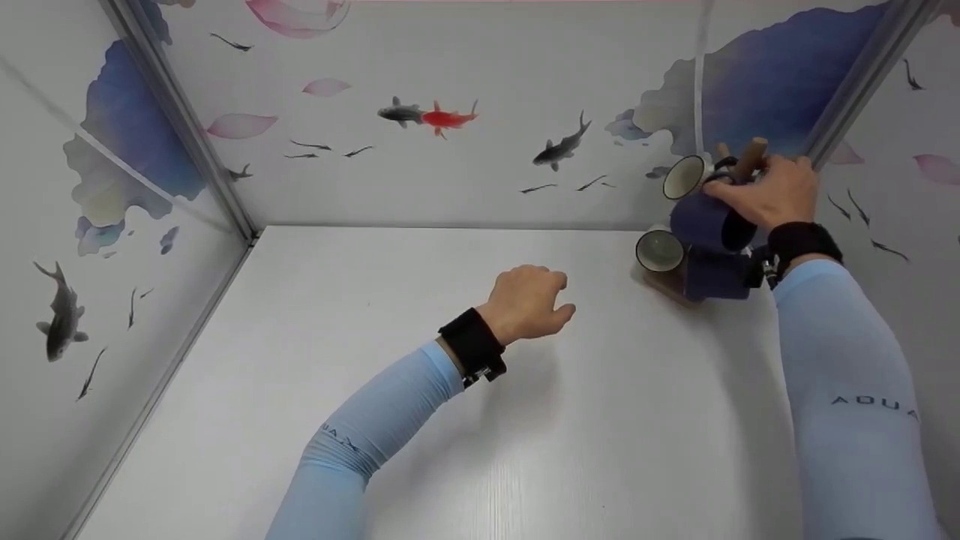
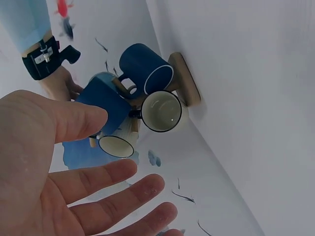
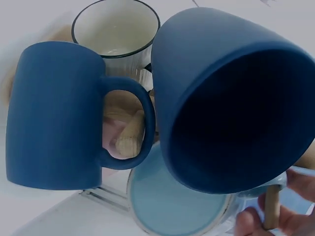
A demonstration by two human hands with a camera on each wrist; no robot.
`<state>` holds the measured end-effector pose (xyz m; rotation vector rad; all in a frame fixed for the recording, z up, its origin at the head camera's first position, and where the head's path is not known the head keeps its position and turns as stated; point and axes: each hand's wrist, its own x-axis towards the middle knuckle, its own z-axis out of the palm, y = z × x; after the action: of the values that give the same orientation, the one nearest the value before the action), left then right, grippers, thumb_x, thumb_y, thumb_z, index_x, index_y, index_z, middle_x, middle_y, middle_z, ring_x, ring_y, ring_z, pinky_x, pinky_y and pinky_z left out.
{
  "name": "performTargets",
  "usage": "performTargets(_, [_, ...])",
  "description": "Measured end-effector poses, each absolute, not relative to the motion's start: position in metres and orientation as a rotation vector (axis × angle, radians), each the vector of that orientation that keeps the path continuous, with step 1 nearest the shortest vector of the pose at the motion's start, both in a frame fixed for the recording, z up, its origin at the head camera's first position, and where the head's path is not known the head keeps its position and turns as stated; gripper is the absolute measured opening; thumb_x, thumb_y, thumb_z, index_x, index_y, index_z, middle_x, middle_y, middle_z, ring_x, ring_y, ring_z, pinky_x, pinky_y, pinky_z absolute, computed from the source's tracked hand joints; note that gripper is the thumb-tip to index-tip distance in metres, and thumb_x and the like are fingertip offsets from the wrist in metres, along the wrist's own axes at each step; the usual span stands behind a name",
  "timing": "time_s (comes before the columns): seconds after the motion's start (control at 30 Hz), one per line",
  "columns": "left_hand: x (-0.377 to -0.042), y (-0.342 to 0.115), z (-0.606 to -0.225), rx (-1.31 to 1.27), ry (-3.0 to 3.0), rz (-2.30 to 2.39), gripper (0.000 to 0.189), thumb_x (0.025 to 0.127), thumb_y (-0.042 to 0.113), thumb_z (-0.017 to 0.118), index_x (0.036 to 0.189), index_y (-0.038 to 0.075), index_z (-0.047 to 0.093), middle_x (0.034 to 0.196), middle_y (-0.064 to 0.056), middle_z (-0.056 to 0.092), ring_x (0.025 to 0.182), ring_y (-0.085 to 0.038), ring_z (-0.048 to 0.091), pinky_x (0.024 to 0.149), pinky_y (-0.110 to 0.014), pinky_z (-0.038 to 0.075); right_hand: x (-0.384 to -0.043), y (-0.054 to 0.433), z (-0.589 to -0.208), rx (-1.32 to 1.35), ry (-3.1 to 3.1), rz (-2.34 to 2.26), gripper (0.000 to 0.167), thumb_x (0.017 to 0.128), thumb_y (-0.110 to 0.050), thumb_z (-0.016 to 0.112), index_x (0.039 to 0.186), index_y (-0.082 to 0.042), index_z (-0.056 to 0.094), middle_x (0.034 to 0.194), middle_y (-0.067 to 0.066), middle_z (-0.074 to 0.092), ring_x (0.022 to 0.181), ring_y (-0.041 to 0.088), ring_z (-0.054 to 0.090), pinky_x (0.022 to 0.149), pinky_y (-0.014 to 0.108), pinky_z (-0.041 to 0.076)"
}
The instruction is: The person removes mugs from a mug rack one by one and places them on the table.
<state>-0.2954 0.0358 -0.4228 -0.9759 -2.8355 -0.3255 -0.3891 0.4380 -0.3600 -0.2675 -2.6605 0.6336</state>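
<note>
At the back right of the table, a wooden mug rack (image 1: 752, 156) carries several mugs. My right hand (image 1: 784, 191) is at its top, fingers around the handle area of the upper dark blue mug (image 1: 701, 219), beside a wooden peg (image 3: 271, 206). The handle itself is partly hidden. Below hangs another dark blue mug (image 1: 716, 275). Two cream-coloured mugs with dark rims, an upper one (image 1: 684, 178) and a lower one (image 1: 660, 251), face left. A light blue mug (image 3: 177, 196) shows behind. My left hand (image 1: 529, 304) hovers over the table, holding nothing, fingers loosely bent.
A white table (image 1: 360, 315) stretches in front of me. White panels with painted fish and petals enclose it, the back wall (image 1: 450, 180) close behind the rack. Metal posts stand at the left corner (image 1: 191, 112) and the right corner (image 1: 862, 82).
</note>
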Motion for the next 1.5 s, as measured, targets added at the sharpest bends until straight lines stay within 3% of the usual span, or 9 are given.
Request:
performTargets(0.2, [-0.291, 0.04, -0.427, -0.979, -2.841, -0.344, 0.033, 0.109, 0.039, 0.067, 0.112, 0.01, 0.081, 0.101, -0.006, 0.084, 0.088, -0.021, 0.078, 0.069, -0.039, 0.065, -0.387, 0.439, -0.365, -0.274, -2.581, 0.577, 0.075, 0.09, -0.066, 0.076, 0.11, 0.007, 0.076, 0.092, 0.03, 0.07, 0.097, 0.048, 0.059, 0.093, 0.061, 0.047])
performTargets(0.33, [-0.29, 0.044, -0.425, -1.001, -2.816, -0.351, 0.032, 0.109, 0.039, 0.067, 0.109, 0.009, 0.08, 0.095, -0.006, 0.083, 0.082, -0.019, 0.074, 0.064, -0.037, 0.063, -0.386, 0.44, -0.364, -0.318, -2.547, 0.593, 0.067, 0.088, -0.064, 0.077, 0.103, 0.002, 0.078, 0.067, 0.006, 0.06, 0.076, 0.031, 0.053, 0.073, 0.043, 0.039])
performTargets(0.43, [-0.289, 0.046, -0.422, -1.01, -2.817, -0.353, 0.033, 0.11, 0.04, 0.066, 0.11, 0.01, 0.08, 0.096, -0.006, 0.082, 0.081, -0.018, 0.072, 0.065, -0.036, 0.062, -0.386, 0.439, -0.365, -0.331, -2.534, 0.594, 0.067, 0.088, -0.063, 0.077, 0.105, 0.002, 0.079, 0.067, 0.005, 0.06, 0.076, 0.03, 0.053, 0.073, 0.041, 0.038])
performTargets(0.57, [-0.288, 0.049, -0.419, -1.013, -2.822, -0.341, 0.032, 0.11, 0.04, 0.066, 0.107, 0.011, 0.079, 0.089, -0.003, 0.077, 0.075, -0.014, 0.062, 0.06, -0.031, 0.054, -0.383, 0.435, -0.366, -0.342, -2.523, 0.603, 0.069, 0.088, -0.062, 0.078, 0.109, 0.003, 0.08, 0.08, 0.021, 0.07, 0.083, 0.037, 0.058, 0.074, 0.042, 0.039])
performTargets(0.73, [-0.286, 0.052, -0.419, -1.008, -2.83, -0.341, 0.034, 0.109, 0.041, 0.067, 0.092, 0.012, 0.071, 0.072, 0.005, 0.05, 0.069, -0.01, 0.043, 0.054, -0.026, 0.035, -0.38, 0.425, -0.366, -0.329, -2.529, 0.619, 0.072, 0.088, -0.064, 0.077, 0.112, 0.003, 0.081, 0.104, 0.033, 0.078, 0.091, 0.043, 0.063, 0.074, 0.045, 0.044])
performTargets(0.83, [-0.286, 0.053, -0.418, -1.003, -2.836, -0.339, 0.037, 0.109, 0.042, 0.067, 0.084, 0.015, 0.061, 0.07, 0.007, 0.038, 0.068, -0.01, 0.038, 0.053, -0.026, 0.031, -0.38, 0.418, -0.365, -0.295, -2.54, 0.611, 0.072, 0.088, -0.065, 0.076, 0.11, 0.003, 0.081, 0.106, 0.034, 0.079, 0.094, 0.046, 0.064, 0.078, 0.051, 0.046])
performTargets(0.97, [-0.285, 0.055, -0.416, -1.01, -2.824, -0.341, 0.04, 0.109, 0.042, 0.067, 0.08, 0.018, 0.054, 0.069, 0.008, 0.036, 0.067, -0.01, 0.036, 0.052, -0.026, 0.03, -0.381, 0.41, -0.363, -0.272, -2.549, 0.588, 0.073, 0.088, -0.067, 0.076, 0.108, 0.003, 0.08, 0.103, 0.034, 0.079, 0.097, 0.048, 0.065, 0.088, 0.059, 0.048])
performTargets(1.3, [-0.282, 0.059, -0.414, -1.009, -2.826, -0.343, 0.045, 0.108, 0.043, 0.067, 0.077, 0.019, 0.046, 0.07, 0.007, 0.035, 0.069, -0.011, 0.036, 0.051, -0.027, 0.03, -0.379, 0.397, -0.365, -0.272, -2.545, 0.588, 0.073, 0.086, -0.068, 0.077, 0.112, 0.001, 0.082, 0.102, 0.032, 0.079, 0.096, 0.047, 0.065, 0.084, 0.058, 0.049])
performTargets(1.5, [-0.279, 0.062, -0.413, -1.014, -2.833, -0.373, 0.045, 0.108, 0.044, 0.067, 0.076, 0.02, 0.046, 0.071, 0.008, 0.036, 0.069, -0.011, 0.036, 0.051, -0.027, 0.03, -0.381, 0.379, -0.363, -0.223, -2.522, 0.597, 0.065, 0.083, -0.069, 0.082, 0.093, -0.005, 0.076, 0.064, 0.009, 0.055, 0.069, 0.032, 0.051, 0.067, 0.041, 0.032])
